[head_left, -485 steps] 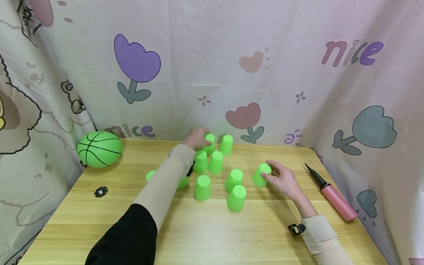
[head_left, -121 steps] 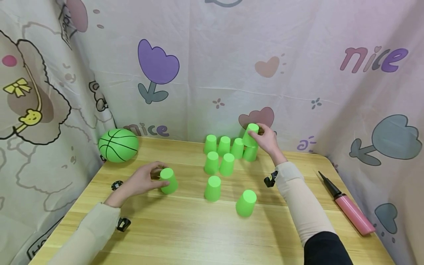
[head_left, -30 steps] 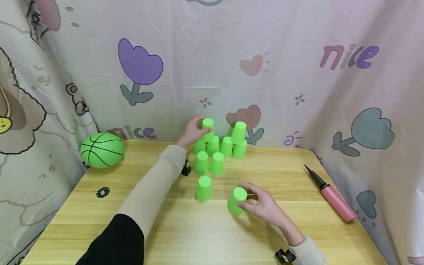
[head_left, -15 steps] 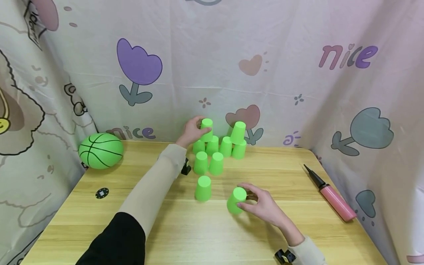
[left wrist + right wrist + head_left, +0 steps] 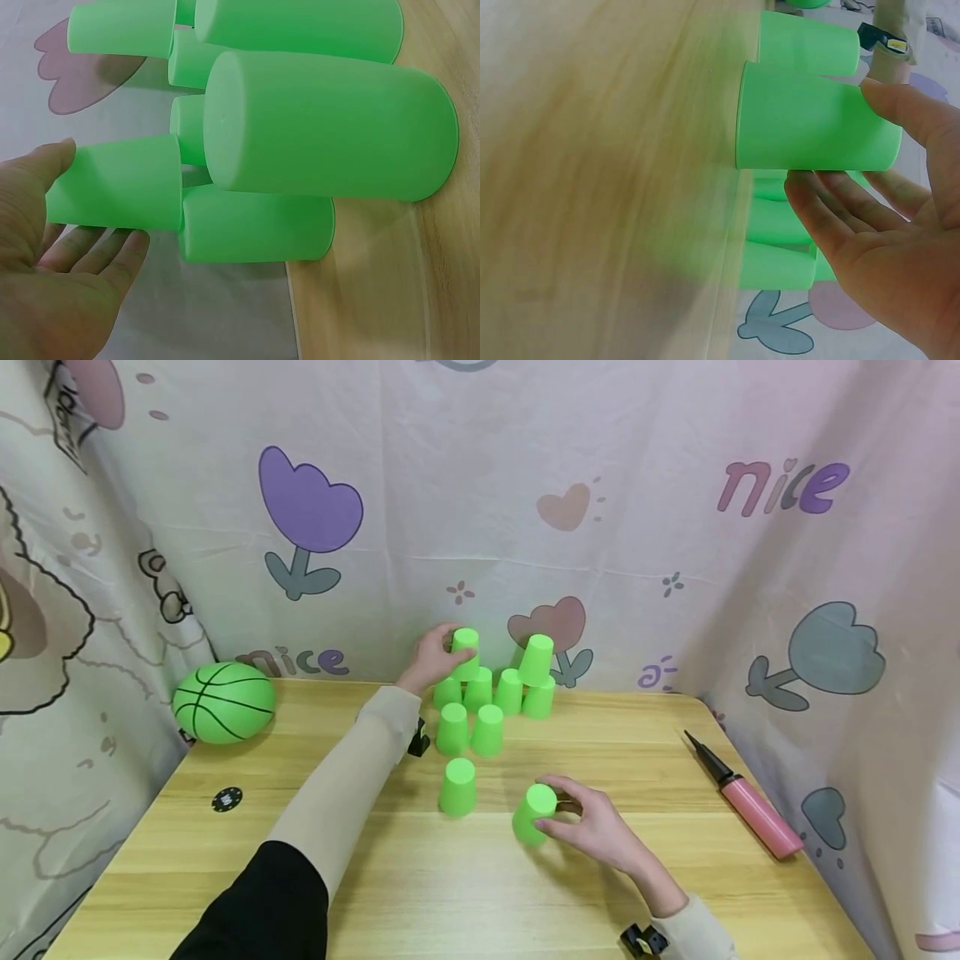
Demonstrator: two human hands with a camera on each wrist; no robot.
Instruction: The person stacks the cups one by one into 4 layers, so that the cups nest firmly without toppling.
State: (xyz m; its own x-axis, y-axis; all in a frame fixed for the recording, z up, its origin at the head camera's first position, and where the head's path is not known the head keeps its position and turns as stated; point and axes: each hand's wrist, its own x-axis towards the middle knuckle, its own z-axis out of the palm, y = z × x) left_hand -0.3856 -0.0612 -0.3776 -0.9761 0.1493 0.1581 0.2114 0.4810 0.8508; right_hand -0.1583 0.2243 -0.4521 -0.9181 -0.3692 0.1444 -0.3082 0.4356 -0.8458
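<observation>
Several upside-down green cups stand on a wooden table (image 5: 675, 752). A back row of cups (image 5: 510, 692) by the curtain carries one cup (image 5: 536, 658) on top at its right. My left hand (image 5: 452, 653) holds another green cup (image 5: 467, 652) on top at the row's left end. In the left wrist view the thumb and fingers of my left hand (image 5: 105, 196) lie either side of that cup (image 5: 120, 184). Two cups (image 5: 470, 729) stand in front of the row, and a single cup (image 5: 457, 786) nearer me. My right hand (image 5: 558, 814) grips the nearest cup (image 5: 531, 814), which is tilted; in the right wrist view my right hand (image 5: 832, 135) grips this same cup (image 5: 810, 127).
A green basketball (image 5: 223, 702) lies at the table's back left, with a black disc (image 5: 227, 799) in front of it. A pink hand pump (image 5: 750, 810) lies along the right edge. Printed curtains close off the back and both sides.
Four seconds ago my left hand held a cup on the table at the left and my right hand set one on the row. Over the last second both hands barely moved.
</observation>
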